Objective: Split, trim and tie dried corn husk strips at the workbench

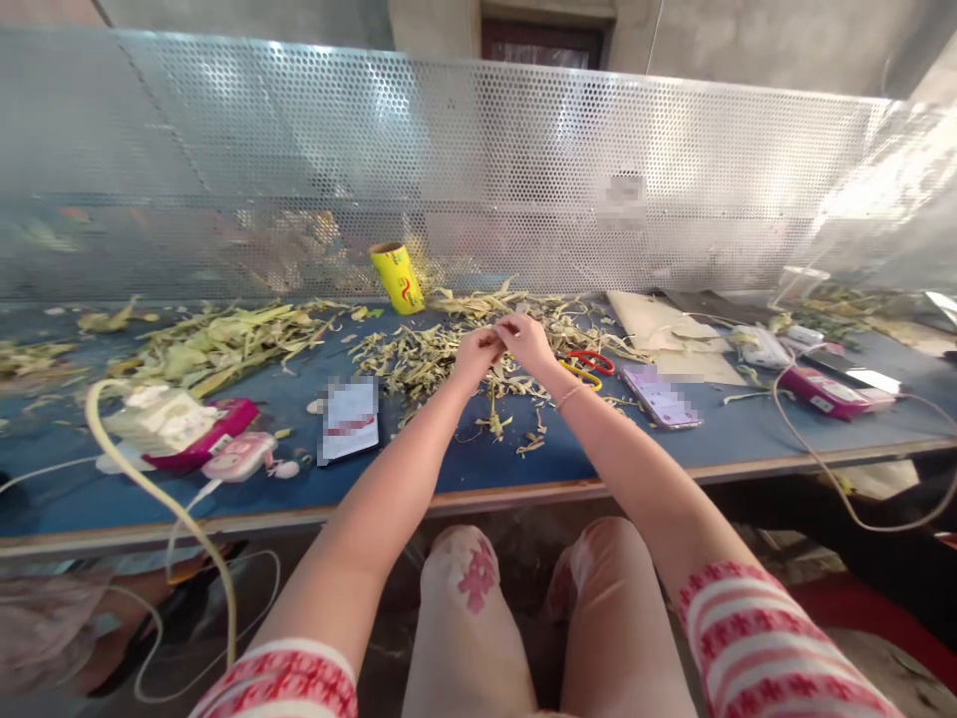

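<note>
My left hand (477,357) and my right hand (525,342) meet over a heap of dried, pale green plant pieces (419,364) on the blue table (284,499). Both have their fingers pinched together, fingertips touching or nearly so. Whatever lies between the fingers is too small to make out. Just right of my right hand, scissors with red and yellow handles (590,361) lie partly in the heap. Small loose bits (493,424) are scattered below my hands.
A yellow roll (398,279) stands tilted behind the heap. Phones lie left (351,419) and right (662,396). Longer stalks (216,344) are piled left. Pink power strips (201,436) (829,392) with cables sit at both sides. A perforated metal panel (523,150) borders the back.
</note>
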Available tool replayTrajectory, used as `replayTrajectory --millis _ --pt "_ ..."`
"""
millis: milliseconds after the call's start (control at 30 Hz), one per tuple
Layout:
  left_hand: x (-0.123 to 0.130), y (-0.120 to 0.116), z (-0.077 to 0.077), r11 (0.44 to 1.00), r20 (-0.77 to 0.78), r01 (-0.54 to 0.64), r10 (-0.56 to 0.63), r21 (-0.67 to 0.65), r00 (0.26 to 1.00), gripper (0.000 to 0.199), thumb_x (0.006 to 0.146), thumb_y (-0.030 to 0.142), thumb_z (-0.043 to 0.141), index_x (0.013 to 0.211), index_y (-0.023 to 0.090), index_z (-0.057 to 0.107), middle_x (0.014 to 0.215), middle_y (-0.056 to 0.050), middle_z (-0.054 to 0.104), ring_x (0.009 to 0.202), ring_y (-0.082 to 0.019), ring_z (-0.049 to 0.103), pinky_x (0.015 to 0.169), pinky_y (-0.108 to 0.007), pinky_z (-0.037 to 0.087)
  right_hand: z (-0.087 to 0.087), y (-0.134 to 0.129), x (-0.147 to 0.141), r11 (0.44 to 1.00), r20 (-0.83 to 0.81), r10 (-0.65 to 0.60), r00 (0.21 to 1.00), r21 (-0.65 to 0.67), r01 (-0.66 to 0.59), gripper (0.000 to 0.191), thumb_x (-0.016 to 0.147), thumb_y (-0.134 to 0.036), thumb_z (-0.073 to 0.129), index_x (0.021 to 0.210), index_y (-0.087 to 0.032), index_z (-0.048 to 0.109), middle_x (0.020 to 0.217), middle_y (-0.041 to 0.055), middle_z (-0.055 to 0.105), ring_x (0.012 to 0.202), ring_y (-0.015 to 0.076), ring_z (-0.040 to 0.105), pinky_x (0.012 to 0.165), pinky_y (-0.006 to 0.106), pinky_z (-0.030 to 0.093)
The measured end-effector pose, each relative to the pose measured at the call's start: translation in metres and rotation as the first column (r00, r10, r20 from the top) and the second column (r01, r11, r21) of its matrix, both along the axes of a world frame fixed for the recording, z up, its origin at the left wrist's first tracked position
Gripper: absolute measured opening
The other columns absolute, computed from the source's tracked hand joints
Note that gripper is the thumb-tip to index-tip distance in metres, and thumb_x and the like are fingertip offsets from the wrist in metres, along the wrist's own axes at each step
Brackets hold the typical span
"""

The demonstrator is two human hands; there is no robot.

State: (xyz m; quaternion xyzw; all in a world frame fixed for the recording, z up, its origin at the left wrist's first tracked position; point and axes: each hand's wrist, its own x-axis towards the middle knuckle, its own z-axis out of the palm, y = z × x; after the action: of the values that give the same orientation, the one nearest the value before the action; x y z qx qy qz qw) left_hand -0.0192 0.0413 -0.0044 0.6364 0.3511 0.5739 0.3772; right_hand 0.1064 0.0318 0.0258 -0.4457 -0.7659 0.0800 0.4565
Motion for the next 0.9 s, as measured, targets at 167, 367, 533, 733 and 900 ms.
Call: replayTrajectory --millis 167,367,533,733,900 --pt "0.0 0.001 -0.002 0.999 0.02 0.022 -0.021 -0.049 1.0 0.015 0.065 0.027 0.064 0.058 0.015 0.061 0.049 0.004 0.05 0.05 -0.008 0.043 0.052 -0.022 0.031 -0.029 0.012 0.003 0.984 -0.387 0.058 0.92 -0.135 -0.119 0.021 0.076 -0.038 0.059 0.08 -0.018 0.065 0.077 0.0039 0.067 0.075 0.018 0.063 0.076 0.032 0.051" --pt "0.001 -0.002 0.005 0.981 0.111 0.011 0.01 -0.193 0.994 0.02 0.065 0.032 0.07 0.061 0.014 0.062 0.052 0.003 0.052 0.048 -0.007 0.043 0.05 -0.021 0.034 -0.033 0.01 0.009 0.933 -0.567 0.051 0.822 -0.266 -0.242 0.019 0.07 -0.037 0.064 0.075 -0.019 0.063 0.071 0.001 0.066 0.068 0.0152 0.062 0.065 0.03 0.053" --pt "-0.003 -0.003 0.007 0.992 0.062 -0.009 0.017 -0.124 0.998 0.024 0.067 0.036 0.072 0.066 0.014 0.064 0.054 0.002 0.056 0.049 -0.007 0.045 0.05 -0.021 0.034 -0.031 0.005 0.002 0.914 -0.615 0.044 0.788 -0.294 -0.28 0.02 0.071 -0.035 0.061 0.083 -0.019 0.064 0.077 0.001 0.067 0.073 0.0139 0.063 0.062 0.025 0.052" --pt "-0.003 -0.007 0.009 0.996 -0.003 -0.009 0.008 -0.086 1.0 0.018 0.064 0.029 0.075 0.067 0.014 0.064 0.056 0.002 0.059 0.051 -0.007 0.049 0.052 -0.02 0.038 -0.031 0.008 0.005 0.944 -0.515 0.061 0.855 -0.248 -0.217 0.019 0.073 -0.034 0.059 0.083 -0.019 0.065 0.076 0.0019 0.067 0.07 0.0159 0.062 0.061 0.028 0.052" --pt "0.001 -0.01 0.012 0.966 0.103 0.0 0.028 -0.259 0.994 0.009 0.067 0.018 0.071 0.069 0.013 0.063 0.057 0.002 0.061 0.05 -0.008 0.054 0.055 -0.021 0.045 -0.034 0.013 0.008 0.973 -0.383 -0.017 0.924 -0.217 -0.073 0.02 0.073 -0.024 0.056 0.085 -0.018 0.07 0.081 0.0036 0.07 0.075 0.0181 0.064 0.073 0.033 0.053"
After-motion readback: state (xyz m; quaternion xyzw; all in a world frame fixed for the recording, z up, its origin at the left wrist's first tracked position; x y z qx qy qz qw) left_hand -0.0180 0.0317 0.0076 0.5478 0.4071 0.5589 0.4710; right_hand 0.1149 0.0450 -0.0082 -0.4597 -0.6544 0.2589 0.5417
